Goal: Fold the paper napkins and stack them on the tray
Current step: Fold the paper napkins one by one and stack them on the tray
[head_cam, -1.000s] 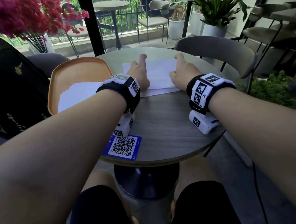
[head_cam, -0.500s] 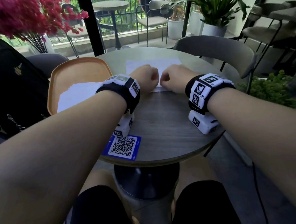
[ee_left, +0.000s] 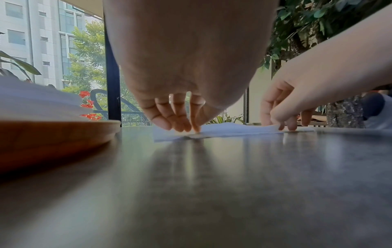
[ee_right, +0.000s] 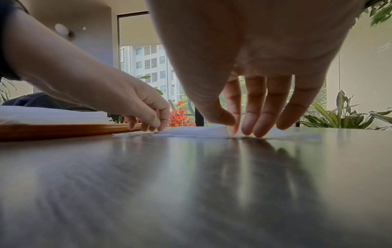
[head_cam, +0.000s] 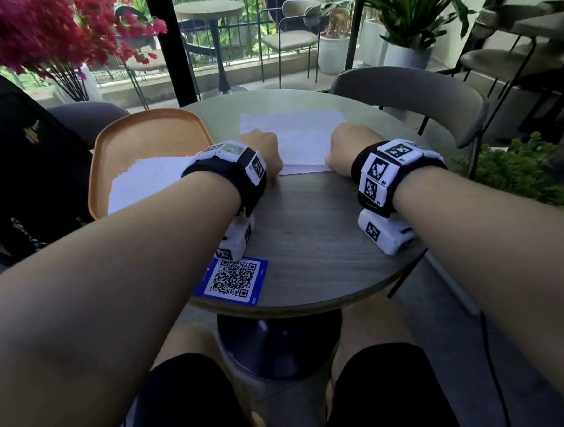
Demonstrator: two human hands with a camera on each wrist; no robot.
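Observation:
A white paper napkin [head_cam: 297, 136] lies folded on the round table [head_cam: 308, 231], its doubled part towards me. My left hand [head_cam: 265, 151] is at the near left corner, fingers curled down, tips pinching the folded edge [ee_left: 186, 129]. My right hand [head_cam: 344, 146] is at the near right corner, thumb and fingers [ee_right: 235, 127] pinching the same edge. The left wrist view shows the napkin [ee_left: 229, 130] lifted slightly at the right hand [ee_left: 282, 124]. To the left stands the orange tray [head_cam: 144, 136], bearing a stack of white napkins [head_cam: 146, 180].
A blue QR-code card [head_cam: 233, 279] lies near the table's front edge. A grey chair [head_cam: 408, 93] stands behind the table on the right. A black bag [head_cam: 23, 156] sits left of the tray, red flowers [head_cam: 48, 33] above it.
My hands went from lying flat at the napkin's far side to fists together at its near edge. They have now slid apart along that edge to the two corners.

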